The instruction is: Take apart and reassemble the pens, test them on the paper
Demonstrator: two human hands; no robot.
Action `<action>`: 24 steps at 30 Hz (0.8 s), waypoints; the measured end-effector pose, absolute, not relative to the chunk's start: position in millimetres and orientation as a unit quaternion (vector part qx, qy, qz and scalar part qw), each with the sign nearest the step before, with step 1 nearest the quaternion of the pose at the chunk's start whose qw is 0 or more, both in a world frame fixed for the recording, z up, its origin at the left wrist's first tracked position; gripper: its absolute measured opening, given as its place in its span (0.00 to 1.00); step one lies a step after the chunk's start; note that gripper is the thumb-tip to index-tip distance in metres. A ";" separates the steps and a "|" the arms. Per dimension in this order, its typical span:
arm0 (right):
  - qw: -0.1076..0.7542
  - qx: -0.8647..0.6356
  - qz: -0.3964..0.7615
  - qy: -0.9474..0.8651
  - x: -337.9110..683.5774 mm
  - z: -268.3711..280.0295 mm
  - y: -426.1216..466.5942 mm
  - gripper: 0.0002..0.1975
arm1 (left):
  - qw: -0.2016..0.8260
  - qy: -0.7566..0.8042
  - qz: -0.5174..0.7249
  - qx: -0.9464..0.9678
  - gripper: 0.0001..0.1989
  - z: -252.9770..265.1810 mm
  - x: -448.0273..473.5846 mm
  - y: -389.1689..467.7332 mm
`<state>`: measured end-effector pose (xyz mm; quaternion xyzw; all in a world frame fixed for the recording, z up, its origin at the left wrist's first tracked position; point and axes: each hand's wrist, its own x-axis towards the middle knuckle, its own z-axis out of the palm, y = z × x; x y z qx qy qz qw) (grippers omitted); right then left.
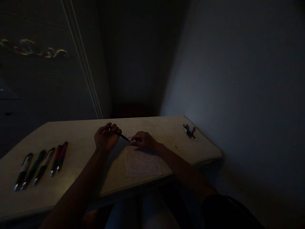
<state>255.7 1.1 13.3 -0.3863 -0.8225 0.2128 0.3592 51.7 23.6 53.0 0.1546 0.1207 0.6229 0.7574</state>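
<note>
My left hand is raised a little over the table with its fingers closed round a dark pen. The pen slants down to the right. At its lower end, the thumb and fingertips of my right hand are pinched together on the tip; darkness hides the finer detail there. Beneath my right hand lies a sheet of paper covered in writing or drawn lines, its upper part partly covered by the hand.
On the table, a row of several thick pens lies at the left. A small pile of pens rests near the right edge. A wall rises at the right, and a cabinet with an ornate handle stands at the left. The room is dim.
</note>
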 end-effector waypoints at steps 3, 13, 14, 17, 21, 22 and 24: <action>0.355 -0.383 0.202 -0.828 256.1 13.2 2.6 0.11 | 0.764 0.120 0.618 0.143 0.07 53.6 55.3 23.8; 0.346 -0.369 0.251 -0.825 257.3 15.5 -1.8 0.15 | 0.732 0.184 0.638 0.153 0.10 57.8 69.4 18.8; 0.348 -0.366 0.259 -0.823 257.6 15.3 -1.7 0.16 | 0.729 0.191 0.638 0.160 0.10 58.1 71.1 18.0; 0.361 -0.373 0.257 -0.815 259.8 15.2 -0.3 0.17 | 0.727 0.209 0.634 0.164 0.11 59.0 74.4 16.2; 0.395 -0.408 0.224 -0.792 267.5 18.4 2.9 0.17 | 0.726 0.221 0.632 0.156 0.10 55.0 72.3 18.8; 0.410 -0.419 0.219 -0.780 270.0 20.1 3.3 0.18 | 0.727 0.221 0.630 0.163 0.09 52.5 70.9 20.6; 0.446 -0.443 0.210 -0.749 275.1 24.6 2.1 0.18 | 0.728 0.221 0.623 0.183 0.08 46.6 68.1 24.7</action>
